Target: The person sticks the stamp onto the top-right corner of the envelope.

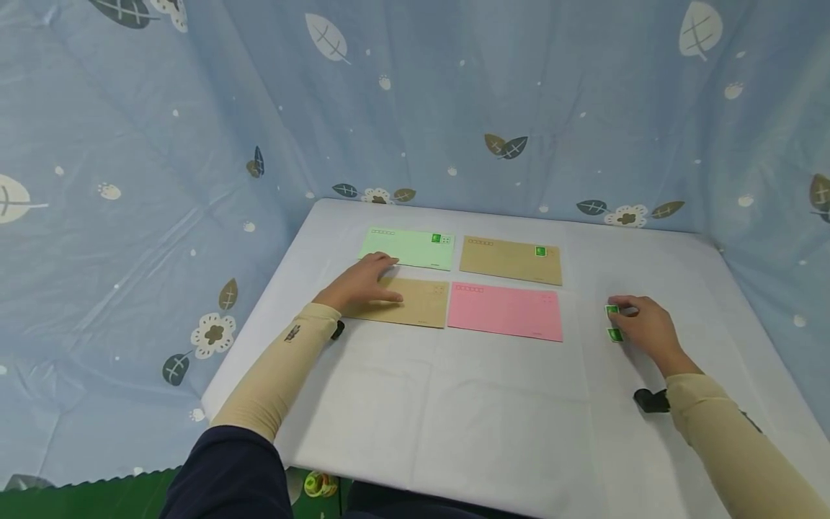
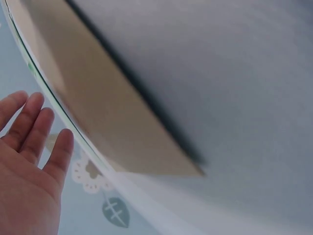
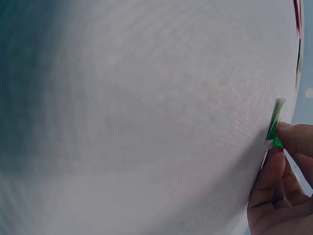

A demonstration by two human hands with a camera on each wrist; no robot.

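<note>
My left hand [image 1: 364, 282], fingers spread and holding nothing, reaches over the left end of the near brown envelope [image 1: 418, 303]; its fingertips overlap the lower edge of the light green envelope [image 1: 408, 249]. In the left wrist view the brown envelope [image 2: 107, 107] lies beside that hand [image 2: 29, 161]. On the right, my right hand [image 1: 648, 328] pinches a small green stamp [image 1: 612, 310] between thumb and fingers. A second green stamp [image 1: 615, 335] lies just nearer on the white cloth. The right wrist view shows the pinched stamp [image 3: 278, 142] mostly hidden by the fingers.
A pink envelope [image 1: 506, 311] lies right of the near brown one. Behind it is another brown envelope [image 1: 506, 261] bearing a green stamp [image 1: 540, 251]; the light green envelope has a stamp [image 1: 436, 238] too. A leaf-patterned blue curtain [image 1: 441, 108] surrounds the white table [image 1: 415, 404].
</note>
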